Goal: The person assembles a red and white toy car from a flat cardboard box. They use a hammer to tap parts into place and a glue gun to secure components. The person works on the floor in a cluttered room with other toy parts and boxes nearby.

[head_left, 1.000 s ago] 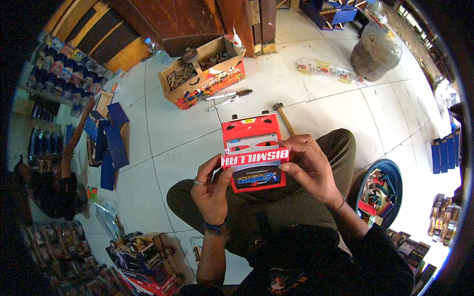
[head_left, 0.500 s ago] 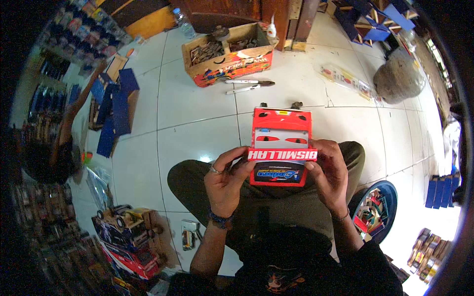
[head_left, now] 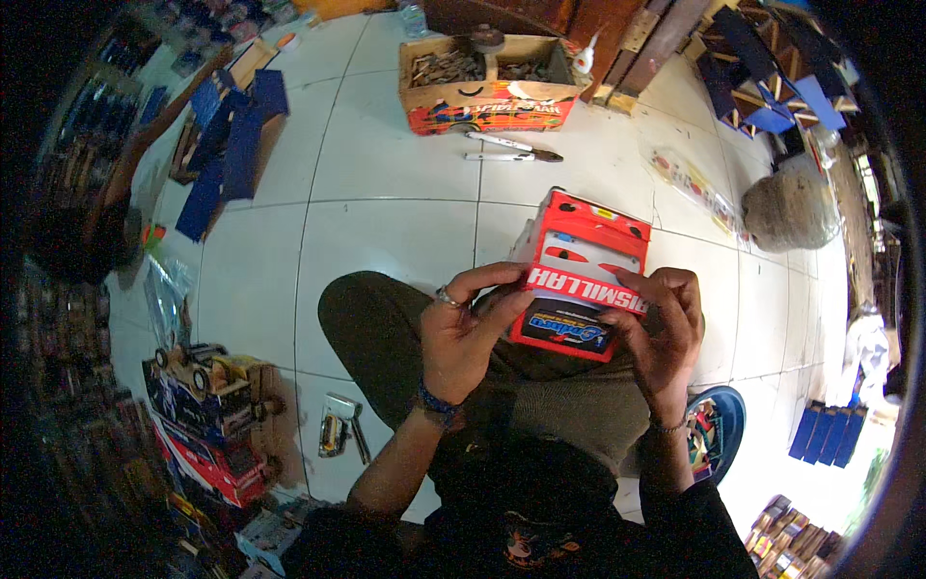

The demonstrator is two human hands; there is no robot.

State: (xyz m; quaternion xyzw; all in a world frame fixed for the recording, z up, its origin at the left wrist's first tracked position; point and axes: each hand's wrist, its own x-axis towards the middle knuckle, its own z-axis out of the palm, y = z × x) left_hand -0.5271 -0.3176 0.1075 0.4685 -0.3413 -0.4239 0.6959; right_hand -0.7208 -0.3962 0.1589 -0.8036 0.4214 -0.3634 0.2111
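Note:
A boxy red toy truck [head_left: 598,214] sits in front of my lap, its face toward me, with red eye shapes and a dark lettered panel. Across its front runs a red strip [head_left: 584,288] with white lettering. My left hand [head_left: 468,333], with a ring and a dark wristband, is closed with thumb and fingers at the strip's left end. At the right end, my right hand [head_left: 666,338] pinches the strip, thumb on the lower edge and fingers above. The strip lies against the truck; whether it is fixed there I cannot tell.
Beyond the truck stand a divided wooden box [head_left: 487,101] of small dark pieces and two white markers [head_left: 506,154]. A staple gun [head_left: 338,425] lies left of my knee, near stacked toy trucks [head_left: 207,405]. A blue basin [head_left: 723,434] of scraps is at right. Another person's arm [head_left: 145,145] shows far left.
The truck and both hands have shifted to the right in view, and the truck is now turned so its left side shows. My fingers stay at the strip's ends. The whole view has shifted too.

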